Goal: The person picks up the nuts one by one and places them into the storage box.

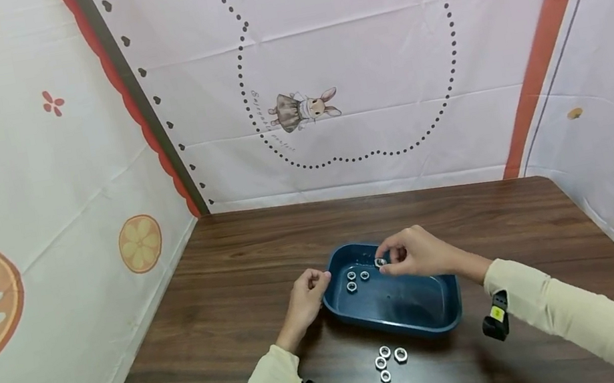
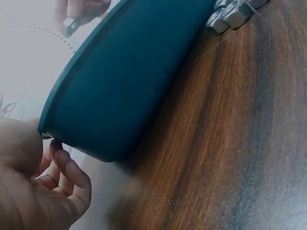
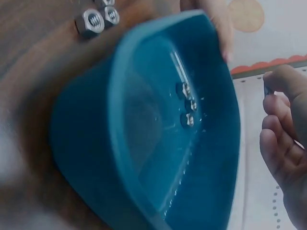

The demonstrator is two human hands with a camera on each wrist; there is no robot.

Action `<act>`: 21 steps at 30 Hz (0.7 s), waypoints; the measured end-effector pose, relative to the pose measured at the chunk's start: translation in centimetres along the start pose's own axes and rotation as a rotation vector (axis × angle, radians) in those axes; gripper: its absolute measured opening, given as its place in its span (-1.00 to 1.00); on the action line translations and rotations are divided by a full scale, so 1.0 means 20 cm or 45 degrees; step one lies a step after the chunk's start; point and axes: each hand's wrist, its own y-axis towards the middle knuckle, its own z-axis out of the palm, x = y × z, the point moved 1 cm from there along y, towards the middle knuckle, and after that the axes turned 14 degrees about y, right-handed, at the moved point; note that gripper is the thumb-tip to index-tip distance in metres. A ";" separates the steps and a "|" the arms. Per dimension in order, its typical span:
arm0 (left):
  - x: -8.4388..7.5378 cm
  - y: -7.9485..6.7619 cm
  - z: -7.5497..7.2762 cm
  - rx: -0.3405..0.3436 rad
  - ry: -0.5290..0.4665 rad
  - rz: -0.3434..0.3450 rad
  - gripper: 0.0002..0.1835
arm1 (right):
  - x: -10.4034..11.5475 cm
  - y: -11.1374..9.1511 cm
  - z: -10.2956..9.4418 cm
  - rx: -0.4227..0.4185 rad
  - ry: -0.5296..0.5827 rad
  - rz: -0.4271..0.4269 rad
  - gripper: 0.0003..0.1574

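A dark blue plastic tray (image 1: 410, 299) rests on the table. My left hand (image 1: 305, 300) pinches its left rim between thumb and fingers, as the left wrist view also shows with the tray wall (image 2: 110, 91) close by. Over the far side of the tray, my right hand (image 1: 418, 254) holds a silver hex nut (image 1: 380, 262) between thumb and forefinger. Three nuts lie inside at the left end, among them a hex nut (image 1: 351, 287). In the right wrist view the pinched nut (image 3: 267, 91) is mostly hidden by the fingertips.
Several loose hex nuts, one of them a larger nut (image 1: 401, 355), lie on the brown wooden table (image 1: 230, 313) in front of the tray. Printed cloth (image 1: 384, 70) hangs behind the table and along both sides.
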 end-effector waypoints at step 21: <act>-0.02 -0.02 0.00 -0.032 0.022 0.002 -0.67 | -0.18 0.25 0.11 0.417 -0.120 -0.052 -0.72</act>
